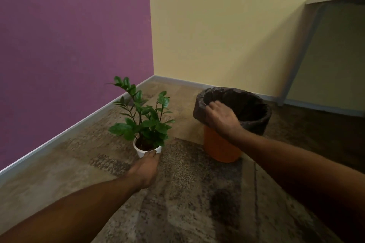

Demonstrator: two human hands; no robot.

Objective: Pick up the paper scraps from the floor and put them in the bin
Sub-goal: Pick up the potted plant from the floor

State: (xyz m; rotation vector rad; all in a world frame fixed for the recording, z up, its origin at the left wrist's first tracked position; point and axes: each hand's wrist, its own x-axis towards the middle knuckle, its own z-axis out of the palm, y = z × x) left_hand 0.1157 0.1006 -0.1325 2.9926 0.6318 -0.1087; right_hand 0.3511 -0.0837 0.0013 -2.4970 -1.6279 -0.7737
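An orange bin [221, 150] lined with a dark bag [254, 122] stands on the carpet near the room's corner. My right hand [221, 116] lies on the bin's near left rim, fingers curled over the bag's edge. My left hand [145, 169] reaches to a white plant pot [141, 150] left of the bin, with its fingertips on the pot's front rim. No paper scrap shows on the floor or in either hand.
A green leafy plant [144, 118] grows from the white pot. A purple wall [75, 45] runs along the left and a yellow wall [227, 31] along the back. A grey desk [324, 45] stands at the right. Patterned brown carpet [187, 203] covers the floor.
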